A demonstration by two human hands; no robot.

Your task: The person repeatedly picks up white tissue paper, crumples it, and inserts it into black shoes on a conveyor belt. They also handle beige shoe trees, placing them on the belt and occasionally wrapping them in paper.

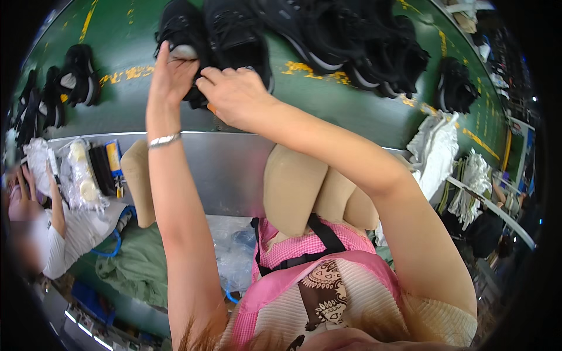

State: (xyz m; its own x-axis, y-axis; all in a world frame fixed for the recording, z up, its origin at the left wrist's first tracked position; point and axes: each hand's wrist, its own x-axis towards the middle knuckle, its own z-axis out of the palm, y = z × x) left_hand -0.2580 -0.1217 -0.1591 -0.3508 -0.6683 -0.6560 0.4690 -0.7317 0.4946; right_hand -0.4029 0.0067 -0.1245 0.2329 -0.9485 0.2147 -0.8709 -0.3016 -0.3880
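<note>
- The left hand (171,73) grips the heel of a black shoe (193,41) on the green conveyor belt (328,99), fingers curled round its grey sole edge.
- The right hand (234,96) pinches the same shoe from the other side, just beside the left.
- More black shoes (351,41) lie in a heap to the right.
- A co-worker's sleeve (55,248) shows at far left.

Clear plastic bags (82,175) lie left, beside a yellow-blue packet (113,158).
</note>
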